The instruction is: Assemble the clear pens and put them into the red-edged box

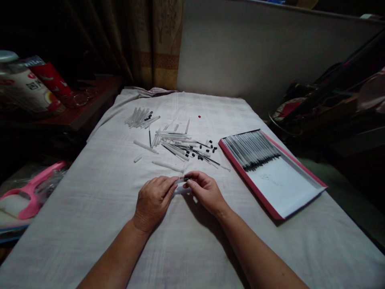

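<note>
Both my hands meet over the middle of a white cloth (99, 208) spread on a table. My left hand (154, 200) pinches one end of a clear pen barrel (181, 180). My right hand (204, 190) pinches its other end, where a small black cap shows. Beyond my hands lies a scattered pile of clear pen barrels, black refills and small black caps (177, 146). To the right sits a red-edged box lid (279, 188) with a row of assembled pens (252, 150) at its far end.
A second small heap of clear barrels (140, 117) lies at the far left of the cloth, and a tiny red bit (199, 116) beyond the pile. A pink-handled tool (30, 192) and tins (27, 86) sit off the left side; dark bags (331, 104) crowd the right.
</note>
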A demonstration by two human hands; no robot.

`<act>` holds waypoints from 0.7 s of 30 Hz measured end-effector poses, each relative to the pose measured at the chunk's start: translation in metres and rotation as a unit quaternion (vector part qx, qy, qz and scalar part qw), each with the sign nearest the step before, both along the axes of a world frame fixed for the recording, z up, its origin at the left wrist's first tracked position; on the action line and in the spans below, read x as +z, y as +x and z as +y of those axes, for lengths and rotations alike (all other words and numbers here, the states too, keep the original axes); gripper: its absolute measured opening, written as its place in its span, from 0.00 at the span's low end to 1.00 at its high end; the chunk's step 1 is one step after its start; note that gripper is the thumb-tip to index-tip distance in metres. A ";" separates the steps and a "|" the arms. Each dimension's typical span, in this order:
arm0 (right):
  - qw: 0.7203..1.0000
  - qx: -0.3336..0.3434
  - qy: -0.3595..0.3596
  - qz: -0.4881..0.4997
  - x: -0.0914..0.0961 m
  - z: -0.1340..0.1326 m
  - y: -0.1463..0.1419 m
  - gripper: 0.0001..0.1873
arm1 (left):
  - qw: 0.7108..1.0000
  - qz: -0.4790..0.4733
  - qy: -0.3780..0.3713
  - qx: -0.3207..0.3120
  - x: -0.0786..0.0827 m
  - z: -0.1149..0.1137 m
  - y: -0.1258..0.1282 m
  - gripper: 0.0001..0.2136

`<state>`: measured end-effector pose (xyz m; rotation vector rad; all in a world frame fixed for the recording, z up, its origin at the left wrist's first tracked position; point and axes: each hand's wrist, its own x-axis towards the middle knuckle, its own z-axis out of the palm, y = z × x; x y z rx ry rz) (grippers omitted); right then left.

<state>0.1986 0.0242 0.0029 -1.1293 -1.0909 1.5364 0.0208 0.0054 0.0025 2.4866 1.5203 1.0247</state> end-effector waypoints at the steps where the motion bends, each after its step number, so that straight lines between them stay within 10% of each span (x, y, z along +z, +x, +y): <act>1: 1.000 0.002 0.018 -0.012 -0.002 -0.001 0.000 0.13 | 1.000 0.000 -0.004 0.000 0.000 0.000 0.000 0.12; 11: 0.932 0.009 0.264 -0.248 -0.006 -0.004 0.008 0.10 | 0.999 0.003 -0.026 -0.021 0.000 -0.001 -0.001 0.12; 17: 0.875 0.041 0.291 -0.384 -0.002 -0.002 0.011 0.19 | 0.999 0.011 -0.015 -0.029 0.001 -0.001 -0.001 0.11; 21: 0.887 0.063 0.282 -0.360 -0.003 -0.003 0.014 0.14 | 0.999 0.008 -0.020 -0.026 -0.001 -0.001 -0.001 0.10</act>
